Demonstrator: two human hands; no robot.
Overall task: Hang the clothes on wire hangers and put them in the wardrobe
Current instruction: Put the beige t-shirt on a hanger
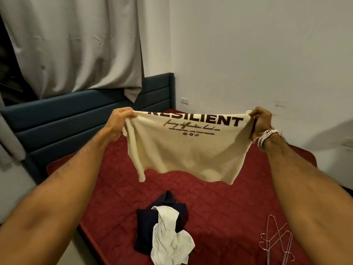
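- Two bare forearms (57, 197) reach in from the bottom corners of the frame, over a bed (219, 207) covered in a red quilted spread;
- far left, a grey curtain (76, 44) hangs down over a dark teal padded headboard (57, 115);
- left hand (122, 119) clenched on the top left corner of a cream T-shirt (187, 150), fabric bunched under the curled fingers;
- T-shirt held stretched between both hands, in the air above the bed and clear of it; dark lettering reading "RESILIENT" runs along its top edge, smaller lines beneath;
- below it on the spread, a navy garment (145, 226) lies crumpled, a white garment (168, 241) draped across it;
- white wall socket (184, 100) on the wall behind;
- right hand (261, 121), beaded bracelets (267, 136) at the wrist, grips the top right corner;
- lower right, pink wire hangers (277, 240) lie in a loose heap on the bed, apart from the clothes.
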